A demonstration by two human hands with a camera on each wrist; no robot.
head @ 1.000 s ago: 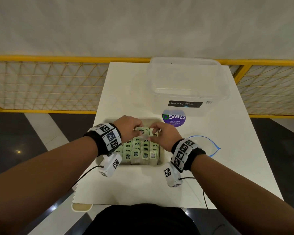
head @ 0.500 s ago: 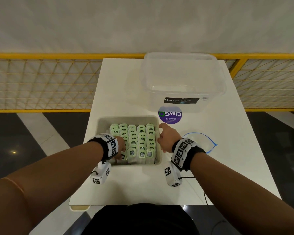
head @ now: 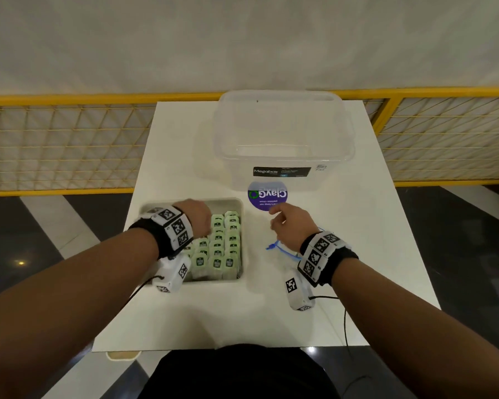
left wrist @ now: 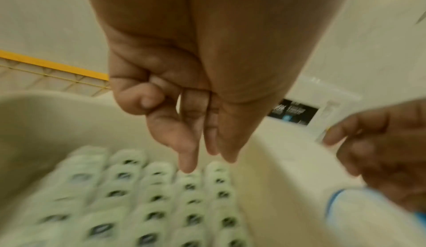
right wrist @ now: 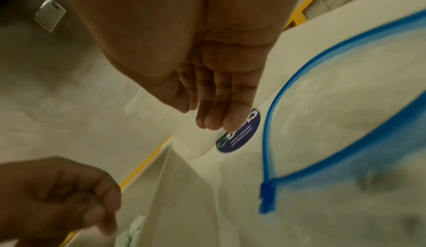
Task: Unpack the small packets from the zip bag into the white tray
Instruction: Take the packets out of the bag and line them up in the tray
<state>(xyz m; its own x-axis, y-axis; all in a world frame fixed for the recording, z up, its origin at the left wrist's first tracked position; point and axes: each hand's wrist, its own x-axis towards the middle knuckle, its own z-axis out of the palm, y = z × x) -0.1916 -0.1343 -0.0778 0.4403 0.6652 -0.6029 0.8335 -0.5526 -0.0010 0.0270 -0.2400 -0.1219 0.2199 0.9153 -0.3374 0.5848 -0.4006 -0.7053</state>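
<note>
Partly the left hand (head: 195, 217) and its wrist band cover the near-left rows of small packets (head: 224, 245), so their full number cannot be seen; in the left wrist view the packets (left wrist: 161, 196) are blurred and their print is not readable. The zip bag (head: 285, 249) is mostly hidden under the right hand (head: 293, 226); only its blue zipper edge shows in the head view. In the right wrist view the zip bag (right wrist: 334, 141) lies flat with its mouth open, and whether anything is inside cannot be told.

The packets stand upright in straight rows that run from the near wall of the white tray (head: 244, 246) to its far wall, printed tops facing up. The left hand hovers over them with fingers (left wrist: 186, 159) loosely hanging, holding nothing. The right hand is beside the tray, above the bag, fingers (right wrist: 214, 117) relaxed and together, also empty.

All stands on a white table (head: 213, 318). Behind the tray are a purple round sticker (head: 267, 198) and a clear plastic box (head: 283, 133). Further back are a yellow mesh fence (head: 64, 139) and a pale wall; the floor is dark with light stripes.
</note>
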